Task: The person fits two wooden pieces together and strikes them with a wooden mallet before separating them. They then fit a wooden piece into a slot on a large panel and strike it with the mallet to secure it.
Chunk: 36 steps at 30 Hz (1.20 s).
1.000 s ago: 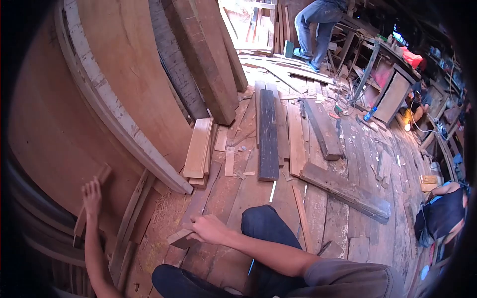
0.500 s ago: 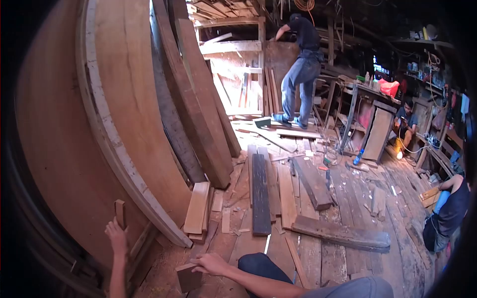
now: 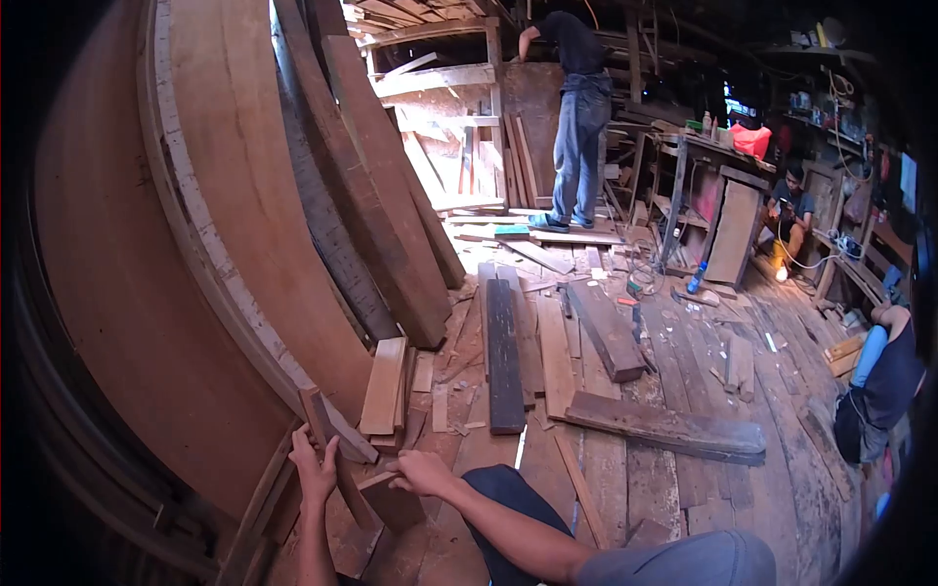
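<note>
Left hand (image 3: 315,471) and narrow strip (image 3: 352,495) have come in close to the right hand (image 3: 427,475)

On my feed the strip now stands nearer the stack of pale boards (image 3: 381,389), where half a second ago it was farther off to the left. I take that stack as my landmark. The strip is on the near side of it, a little to the left, tilted with its upper end leaning away from the right hand. I see the left fingers wrapped behind it, thumb on the near face. The right fingers are pinched on the upper edge of a short board (image 3: 395,506), also on the near side of the stack. Whether strip and board touch, I cannot tell.

I judge both pieces stiff, light enough for one hand and hard to break, though sawn edges may splinter and dust could make them slip. I would grip the strip around its middle, since an end hold would let it swing, and keep the board pinched across its thickness, fingertips clear of the strip.
</note>
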Each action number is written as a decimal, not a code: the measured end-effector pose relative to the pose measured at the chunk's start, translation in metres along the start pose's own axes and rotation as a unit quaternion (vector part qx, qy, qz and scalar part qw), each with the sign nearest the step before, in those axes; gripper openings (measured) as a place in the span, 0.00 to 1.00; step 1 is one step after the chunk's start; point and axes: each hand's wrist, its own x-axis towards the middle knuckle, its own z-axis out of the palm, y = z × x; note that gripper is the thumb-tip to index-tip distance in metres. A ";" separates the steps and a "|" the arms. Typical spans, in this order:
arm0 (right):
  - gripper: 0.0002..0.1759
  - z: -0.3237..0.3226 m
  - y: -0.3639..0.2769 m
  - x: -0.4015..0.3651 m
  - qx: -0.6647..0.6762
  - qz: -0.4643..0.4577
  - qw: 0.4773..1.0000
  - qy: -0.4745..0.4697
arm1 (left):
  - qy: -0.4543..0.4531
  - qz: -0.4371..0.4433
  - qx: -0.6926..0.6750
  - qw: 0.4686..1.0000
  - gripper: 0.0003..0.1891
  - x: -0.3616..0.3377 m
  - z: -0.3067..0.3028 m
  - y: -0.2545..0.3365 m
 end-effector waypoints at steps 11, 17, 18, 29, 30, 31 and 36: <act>0.16 0.026 -0.006 0.010 0.032 0.058 0.998 0.013 | 0.017 0.117 0.017 0.993 0.27 -0.025 -0.009 -0.002; 0.29 0.031 -0.009 0.011 0.125 0.000 0.989 0.074 | -0.048 0.087 -0.040 0.994 0.29 -0.027 -0.025 0.011; 0.30 0.023 -0.017 0.008 0.131 0.010 0.989 0.061 | -0.062 0.090 -0.047 0.993 0.30 -0.026 -0.026 0.010; 0.39 0.038 -0.025 0.011 0.075 0.029 0.995 0.058 | -0.054 0.177 -0.002 0.983 0.31 -0.038 -0.020 0.029; 0.38 0.036 -0.026 0.011 0.078 0.041 0.995 0.054 | -0.040 0.212 0.010 0.976 0.32 -0.039 -0.019 0.034; 0.36 0.034 -0.026 0.011 0.077 0.048 0.995 0.045 | -0.027 0.246 0.022 0.969 0.33 -0.040 -0.017 0.040; 0.31 0.069 -0.002 0.023 0.076 -0.078 0.984 0.139 | -0.068 0.331 0.045 0.940 0.39 -0.049 -0.002 0.046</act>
